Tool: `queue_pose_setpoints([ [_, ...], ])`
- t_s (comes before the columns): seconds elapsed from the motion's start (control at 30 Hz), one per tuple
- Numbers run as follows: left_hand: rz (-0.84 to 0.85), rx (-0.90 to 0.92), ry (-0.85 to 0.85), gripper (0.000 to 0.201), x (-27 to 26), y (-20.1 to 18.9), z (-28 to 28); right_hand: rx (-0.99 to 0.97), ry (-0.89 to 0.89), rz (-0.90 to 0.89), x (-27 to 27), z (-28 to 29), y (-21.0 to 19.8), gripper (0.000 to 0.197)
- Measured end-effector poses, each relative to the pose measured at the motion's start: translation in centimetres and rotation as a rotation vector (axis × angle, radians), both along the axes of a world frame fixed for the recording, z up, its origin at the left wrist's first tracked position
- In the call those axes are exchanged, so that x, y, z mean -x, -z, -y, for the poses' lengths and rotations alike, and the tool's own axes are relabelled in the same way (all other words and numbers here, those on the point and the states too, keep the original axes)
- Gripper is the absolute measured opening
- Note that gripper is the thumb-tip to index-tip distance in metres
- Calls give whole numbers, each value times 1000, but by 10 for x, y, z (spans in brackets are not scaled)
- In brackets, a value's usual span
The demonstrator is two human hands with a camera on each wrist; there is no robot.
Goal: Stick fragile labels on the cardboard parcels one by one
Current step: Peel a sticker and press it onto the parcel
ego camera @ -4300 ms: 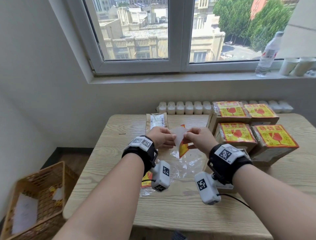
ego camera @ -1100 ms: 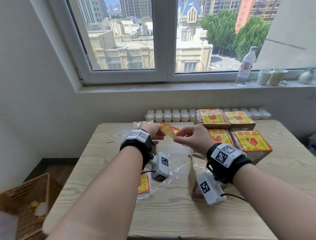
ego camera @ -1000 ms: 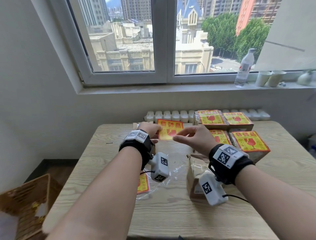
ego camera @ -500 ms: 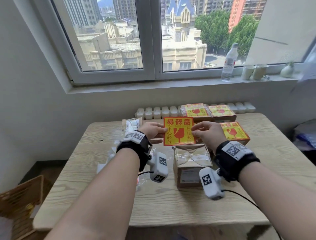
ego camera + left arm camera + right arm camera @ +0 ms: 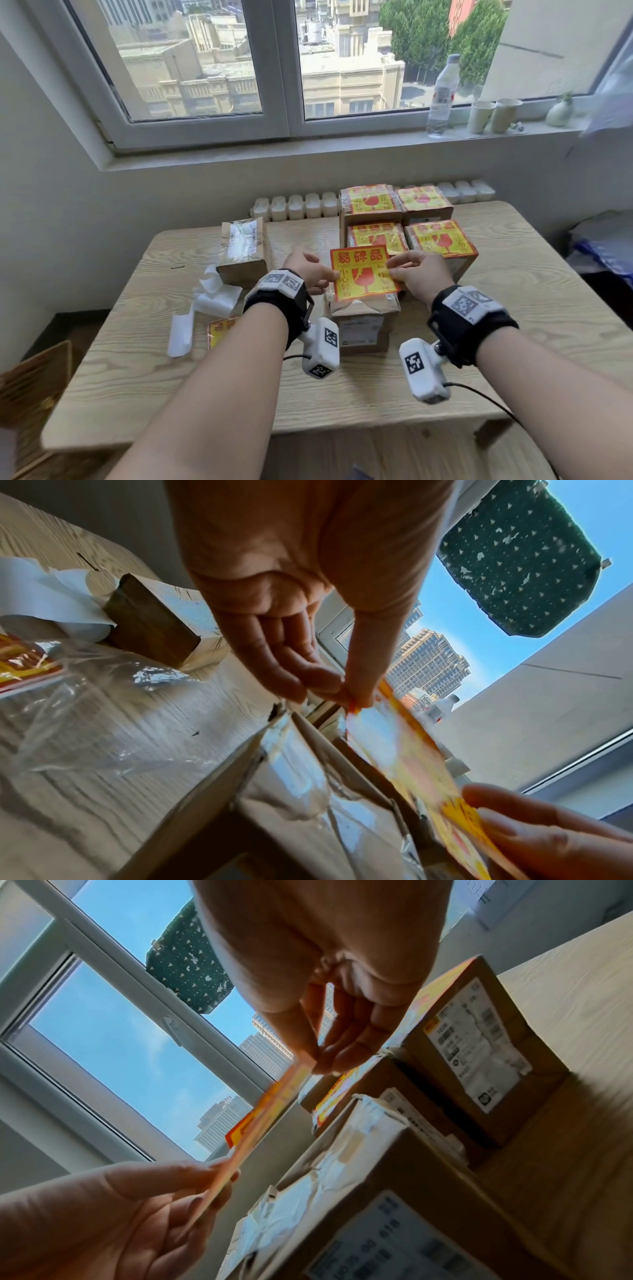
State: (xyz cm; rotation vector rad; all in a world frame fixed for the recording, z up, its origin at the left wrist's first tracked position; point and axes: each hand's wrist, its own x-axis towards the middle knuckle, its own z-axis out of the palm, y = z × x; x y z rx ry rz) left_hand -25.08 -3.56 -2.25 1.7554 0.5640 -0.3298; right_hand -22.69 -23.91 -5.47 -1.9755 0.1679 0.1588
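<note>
Wooden tabletop is sitting under a window, carrying the whole job. At its far right, four labelled parcels are standing packed together in a block, each showing a yellow-and-red sticker on top; grouping them there is likely keeping finished work apart from the rest. At the far left, one unlabelled parcel is standing alone, probably waiting its turn. Front and centre, the parcel in hand is sitting close to the person, taped top facing up, within easy reach of both arms. Beside the lone box, loose white backing paper is lying curled on the wood, and a clear bag of spare labels is lying partly hidden behind the left forearm. Above the centre parcel, the fragile label is hanging flat, printed side up, apparently not yet pressed onto the cardboard; the wrist views are showing a gap under most of it, though whether its near edge is touching I cannot tell. Left hand is pinching the label's left edge between thumb and fingertips; right hand is pinching the right edge the same way. Holding by the margins is keeping the sheet taut and the sticky underside off the skin, so it can go down square. A water bottle and paper cups are standing on the sill.
</note>
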Motion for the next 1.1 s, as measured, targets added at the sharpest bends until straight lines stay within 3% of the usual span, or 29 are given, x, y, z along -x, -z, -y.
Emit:
queue_pose_setpoints([
  [0.17, 8, -92, 13, 20, -2, 16, 4, 65, -32, -10, 2, 0, 8, 15],
  [0.4, 11, -185, 45, 18, -2, 32, 7, 185, -92, -9, 7, 2, 15, 16],
  [1.1, -13, -232, 30, 22, -8, 39, 6, 258, -139, 0, 8, 0, 14, 22],
])
